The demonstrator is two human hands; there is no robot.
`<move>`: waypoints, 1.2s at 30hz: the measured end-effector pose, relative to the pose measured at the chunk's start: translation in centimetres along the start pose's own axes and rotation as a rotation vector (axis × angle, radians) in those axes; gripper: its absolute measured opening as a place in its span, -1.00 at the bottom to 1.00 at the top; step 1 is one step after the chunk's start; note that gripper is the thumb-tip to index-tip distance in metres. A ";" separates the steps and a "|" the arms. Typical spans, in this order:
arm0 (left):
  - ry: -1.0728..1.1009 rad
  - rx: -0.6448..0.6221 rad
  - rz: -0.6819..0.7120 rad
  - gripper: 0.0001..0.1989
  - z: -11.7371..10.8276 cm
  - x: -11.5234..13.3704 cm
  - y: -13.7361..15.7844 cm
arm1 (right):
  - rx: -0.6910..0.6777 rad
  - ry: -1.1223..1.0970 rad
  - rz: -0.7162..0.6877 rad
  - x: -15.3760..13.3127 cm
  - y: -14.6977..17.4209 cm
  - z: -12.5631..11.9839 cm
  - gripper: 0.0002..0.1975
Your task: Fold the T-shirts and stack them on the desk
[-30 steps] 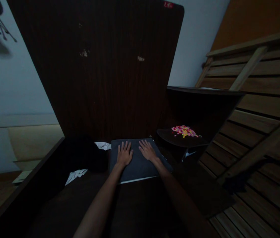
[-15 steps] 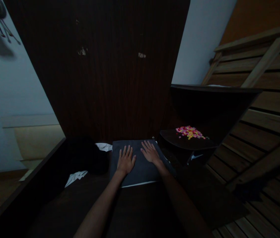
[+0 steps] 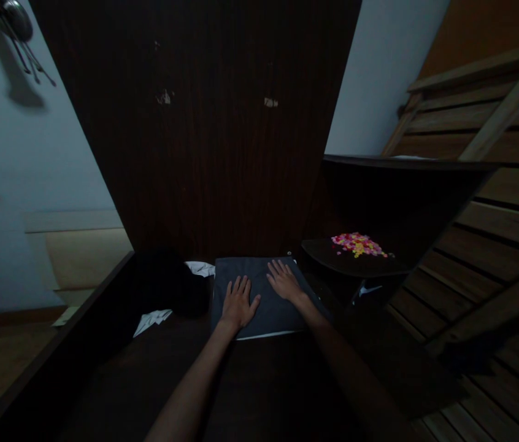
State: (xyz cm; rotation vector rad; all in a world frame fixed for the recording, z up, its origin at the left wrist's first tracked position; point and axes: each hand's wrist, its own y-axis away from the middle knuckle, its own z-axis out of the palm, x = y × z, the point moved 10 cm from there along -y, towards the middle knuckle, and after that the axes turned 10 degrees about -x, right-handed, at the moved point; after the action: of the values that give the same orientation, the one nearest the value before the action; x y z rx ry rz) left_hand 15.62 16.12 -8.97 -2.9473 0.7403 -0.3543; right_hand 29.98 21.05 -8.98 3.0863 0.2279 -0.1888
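A folded dark grey cloth (image 3: 266, 307) with a pale edge along its near side lies flat on the dark wooden surface. My left hand (image 3: 239, 304) rests palm down on its left half, fingers spread. On the upper right part of the same cloth lies my right hand (image 3: 286, 282), also flat with fingers apart. Neither hand grips anything. What the cloth is, a garment or something else, I cannot make out in the dim light.
A dark bundle (image 3: 172, 285) and white cloth (image 3: 153, 320) sit to the left. On the right, a low rounded shelf (image 3: 328, 256) bears a heap of pink and yellow pieces (image 3: 358, 244). A tall dark panel (image 3: 222, 153) stands behind; wooden slats (image 3: 494, 233) rise at far right.
My left hand has slid a little nearer to me on the cloth. The right hand stays about where it was. The whole view has shifted slightly to the left.
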 end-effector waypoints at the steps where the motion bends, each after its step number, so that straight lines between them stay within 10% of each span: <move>1: 0.006 0.006 0.000 -0.37 -0.1 0.0 0.0 | -0.003 0.001 -0.003 -0.3 0.2 -0.1 -0.43; 8: 0.029 0.008 0.008 -0.36 0.1 -0.1 0.2 | -0.041 -0.092 -0.275 -4.3 1.8 0.6 -0.42; 23: 0.132 -0.105 0.075 -0.42 0.0 -1.9 5.1 | -0.173 -0.040 -0.057 -0.5 0.9 1.5 -0.44; 27: 0.279 -0.115 0.038 -0.55 -2.7 -6.0 6.9 | -0.235 -0.075 0.039 -0.4 0.8 1.5 -0.41; 32: 0.225 0.396 -0.320 -0.63 -11.6 -15.5 10.5 | -0.229 -0.184 -0.058 -3.4 1.2 1.4 -0.33; 36: 0.340 0.521 -0.640 -0.53 -13.7 -22.7 12.7 | -0.141 -0.254 -0.220 -8.0 2.2 1.2 -0.33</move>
State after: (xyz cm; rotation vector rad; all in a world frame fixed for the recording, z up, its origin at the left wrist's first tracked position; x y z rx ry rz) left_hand -12.89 15.41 -1.96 -2.5486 -0.2844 -0.9384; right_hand 22.27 17.64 -9.10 2.8544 0.5426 -0.5423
